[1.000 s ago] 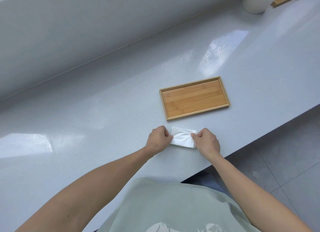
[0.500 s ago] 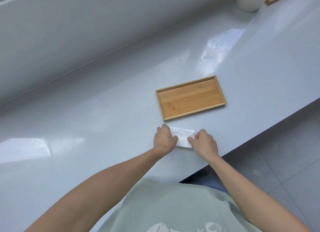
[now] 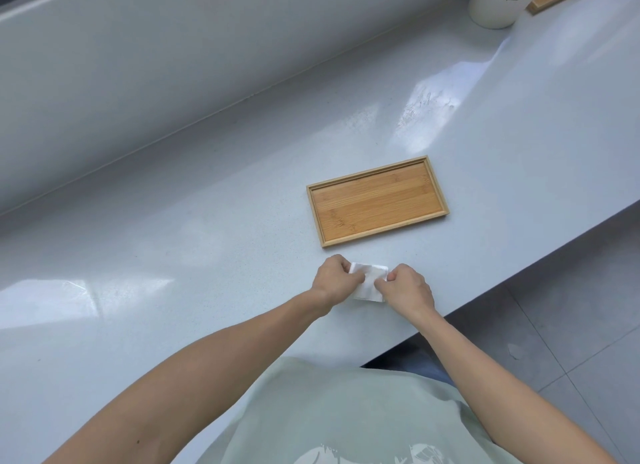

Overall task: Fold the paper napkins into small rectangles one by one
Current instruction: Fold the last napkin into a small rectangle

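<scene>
Both your hands have a curled grip on the napkin [image 3: 371, 283]: left hand [image 3: 335, 279] pinches its left end, right hand [image 3: 408, 288] its right end, knuckles nearly meeting. Napkin is a small white folded piece at the desk's near edge, just in front of the wooden tray [image 3: 376, 201]. Desk [image 3: 207, 242] is glossy pale grey. White cup [image 3: 498, 1] sits far right. Grey tiled floor [image 3: 571, 325] below.
</scene>
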